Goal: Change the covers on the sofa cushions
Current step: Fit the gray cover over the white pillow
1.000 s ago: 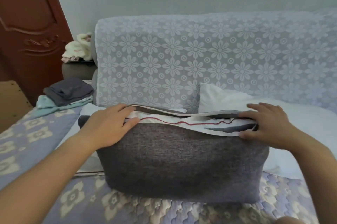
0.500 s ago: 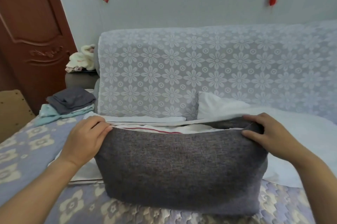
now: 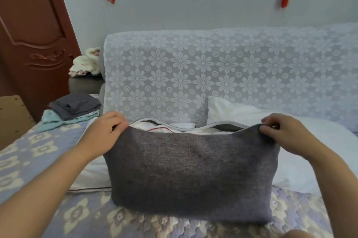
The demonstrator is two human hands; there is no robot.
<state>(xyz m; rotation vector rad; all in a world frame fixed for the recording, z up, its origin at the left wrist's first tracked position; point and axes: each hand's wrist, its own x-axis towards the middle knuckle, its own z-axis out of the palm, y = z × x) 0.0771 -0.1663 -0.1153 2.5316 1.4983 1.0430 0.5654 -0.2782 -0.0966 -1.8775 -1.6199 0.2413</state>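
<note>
A dark grey cushion cover (image 3: 191, 171) stands upright on the sofa seat with a white cushion (image 3: 155, 128) with a red piping line showing in its open top. My left hand (image 3: 104, 135) grips the cover's top left corner. My right hand (image 3: 284, 135) pinches the top right corner. Both corners are pulled up, so the front edge sags between them. A second white cushion (image 3: 251, 115) without a cover lies behind and to the right.
The sofa backrest (image 3: 213, 71) wears a pale floral lace cover. Folded grey and teal cloths (image 3: 71, 109) sit at the left end of the seat. A dark side table with a cream cloth bundle (image 3: 85, 62) and a brown door (image 3: 33, 34) are further left.
Both hands have gone from lying on the cushion's top to gripping the grey cover's corners and pulling them up over the white cushion. The view has tilted upward.
</note>
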